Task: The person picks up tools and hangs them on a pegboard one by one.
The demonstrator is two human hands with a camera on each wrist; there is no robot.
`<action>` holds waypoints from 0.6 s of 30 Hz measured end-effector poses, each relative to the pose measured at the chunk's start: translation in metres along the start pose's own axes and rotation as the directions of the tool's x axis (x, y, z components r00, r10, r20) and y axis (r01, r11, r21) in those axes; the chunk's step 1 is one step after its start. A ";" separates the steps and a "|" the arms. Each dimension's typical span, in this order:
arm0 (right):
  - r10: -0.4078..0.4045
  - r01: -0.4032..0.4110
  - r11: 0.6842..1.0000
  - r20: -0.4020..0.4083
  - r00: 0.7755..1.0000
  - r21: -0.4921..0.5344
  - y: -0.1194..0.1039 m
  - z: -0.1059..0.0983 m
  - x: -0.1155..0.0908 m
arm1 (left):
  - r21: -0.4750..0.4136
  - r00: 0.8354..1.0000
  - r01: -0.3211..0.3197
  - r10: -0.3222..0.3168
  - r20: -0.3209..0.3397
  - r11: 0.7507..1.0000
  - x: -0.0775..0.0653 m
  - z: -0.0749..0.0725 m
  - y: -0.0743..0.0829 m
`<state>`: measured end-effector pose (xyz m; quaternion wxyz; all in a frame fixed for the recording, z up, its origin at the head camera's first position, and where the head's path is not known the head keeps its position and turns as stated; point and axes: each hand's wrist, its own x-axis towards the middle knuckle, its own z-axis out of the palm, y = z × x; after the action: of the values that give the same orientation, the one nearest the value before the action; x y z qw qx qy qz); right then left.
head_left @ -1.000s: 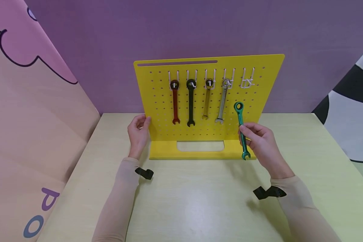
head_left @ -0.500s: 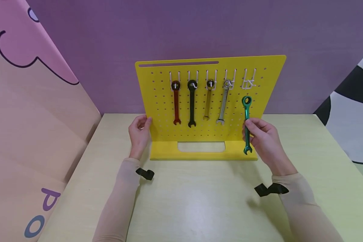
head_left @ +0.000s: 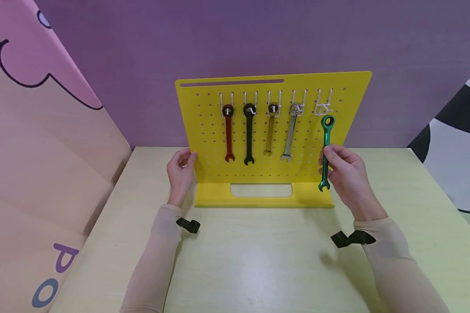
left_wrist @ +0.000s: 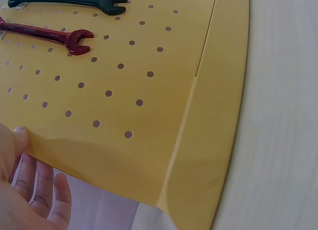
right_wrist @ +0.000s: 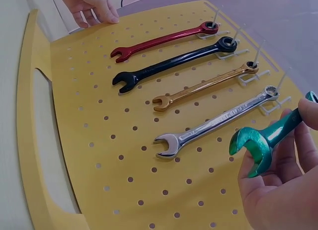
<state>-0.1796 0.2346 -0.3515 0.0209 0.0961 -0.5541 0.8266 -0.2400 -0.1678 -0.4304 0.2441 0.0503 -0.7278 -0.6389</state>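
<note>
My right hand pinches a green ratcheting combination wrench by its shaft, ring end up and open end down. It is in front of the yellow pegboard, just below the bare white hook at the right. In the right wrist view, the green wrench's open end points toward the camera. My left hand grips the pegboard's left edge. In the left wrist view, its thumb lies on the front face and the other fingers are behind the edge.
Left to right, a red wrench, a black wrench, a gold wrench and a silver wrench hang on white hooks. The board's base has a slot and stands on a pale table against a purple wall.
My right hand has lifted the green wrench up and to the right, bringing its ring end close under the rightmost hook. My left hand stays at the board's edge.
</note>
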 end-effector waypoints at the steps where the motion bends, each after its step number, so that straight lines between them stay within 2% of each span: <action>1: -0.001 0.001 1.000 0.000 1.000 0.008 -0.001 0.000 0.000 | 0.000 1.000 0.003 -0.003 0.002 1.000 0.000 0.000 0.000; 18: -0.027 0.028 0.998 -0.017 0.999 0.055 -0.005 0.002 0.003 | 0.002 1.000 0.002 -0.002 -0.002 1.000 -0.002 0.000 0.001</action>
<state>-0.1819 0.2340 -0.3456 0.0341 0.0973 -0.5297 0.8419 -0.2382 -0.1672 -0.4297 0.2443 0.0519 -0.7280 -0.6385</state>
